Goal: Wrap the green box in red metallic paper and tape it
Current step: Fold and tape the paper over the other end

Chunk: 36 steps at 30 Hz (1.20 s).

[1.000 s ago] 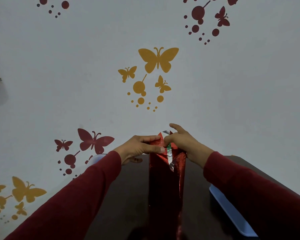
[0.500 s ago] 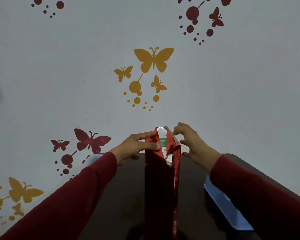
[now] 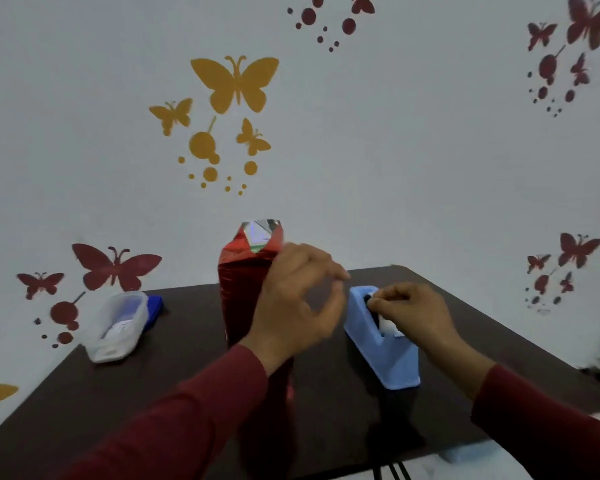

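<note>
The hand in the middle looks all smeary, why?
In the head view, the left hand is smeared by motion blur; the right hand on the blue tape dispenser looks sharper; the wrapped box top shows silvery glare.

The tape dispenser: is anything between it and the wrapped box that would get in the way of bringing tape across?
Only the left hand, raised between the wrapped box and the blue tape dispenser. The right hand is already on the dispenser.

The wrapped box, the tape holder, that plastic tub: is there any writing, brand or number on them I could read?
None can be read.
Wrapped box: plain red foil, silver at the top fold, no lettering.
Blue tape dispenser: no mark shows.
Clear plastic tub: contents too blurred to tell.
Wall: only butterfly stickers.
</note>
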Each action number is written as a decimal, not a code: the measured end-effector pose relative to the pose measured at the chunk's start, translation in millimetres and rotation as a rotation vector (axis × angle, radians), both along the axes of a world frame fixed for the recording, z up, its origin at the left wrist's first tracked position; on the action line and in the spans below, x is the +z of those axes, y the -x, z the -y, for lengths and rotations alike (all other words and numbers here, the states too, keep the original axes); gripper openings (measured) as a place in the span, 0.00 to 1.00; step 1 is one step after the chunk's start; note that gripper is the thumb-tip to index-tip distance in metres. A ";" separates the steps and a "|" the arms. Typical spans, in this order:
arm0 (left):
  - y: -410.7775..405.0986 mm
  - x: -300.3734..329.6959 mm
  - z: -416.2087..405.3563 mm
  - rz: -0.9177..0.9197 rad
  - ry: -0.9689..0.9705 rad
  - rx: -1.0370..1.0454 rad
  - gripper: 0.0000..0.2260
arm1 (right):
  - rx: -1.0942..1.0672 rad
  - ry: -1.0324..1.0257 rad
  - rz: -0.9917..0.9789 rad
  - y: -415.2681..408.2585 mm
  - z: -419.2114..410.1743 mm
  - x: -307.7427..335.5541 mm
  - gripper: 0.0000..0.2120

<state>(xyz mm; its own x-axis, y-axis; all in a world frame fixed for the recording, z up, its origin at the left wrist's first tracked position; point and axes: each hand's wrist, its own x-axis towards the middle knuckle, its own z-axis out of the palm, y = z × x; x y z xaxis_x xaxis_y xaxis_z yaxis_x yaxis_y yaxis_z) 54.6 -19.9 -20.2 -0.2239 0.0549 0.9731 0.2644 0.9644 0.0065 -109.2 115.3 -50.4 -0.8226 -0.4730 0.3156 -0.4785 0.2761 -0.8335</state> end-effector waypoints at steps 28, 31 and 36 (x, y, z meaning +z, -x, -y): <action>98.3 -124.2 1.6 0.717 -0.208 -0.015 0.52 | 0.106 0.315 0.792 16.0 -34.0 -31.7 0.12; 98.8 -123.4 1.3 0.740 -0.204 -0.012 0.51 | 0.070 0.352 0.769 4.3 -38.9 -41.6 0.10; 98.4 -122.5 0.3 0.749 -0.206 -0.012 0.50 | 0.180 0.376 0.745 -5.1 -48.5 -44.6 0.08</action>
<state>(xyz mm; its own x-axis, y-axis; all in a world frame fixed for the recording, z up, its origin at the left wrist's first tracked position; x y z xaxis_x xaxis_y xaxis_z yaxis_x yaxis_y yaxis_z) -43.8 -20.2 -142.7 -0.8265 -0.1038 0.5532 0.1295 0.9214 0.3664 -104.1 163.9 -95.0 -0.8002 -0.5886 -0.1155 0.2206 -0.1098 -0.9692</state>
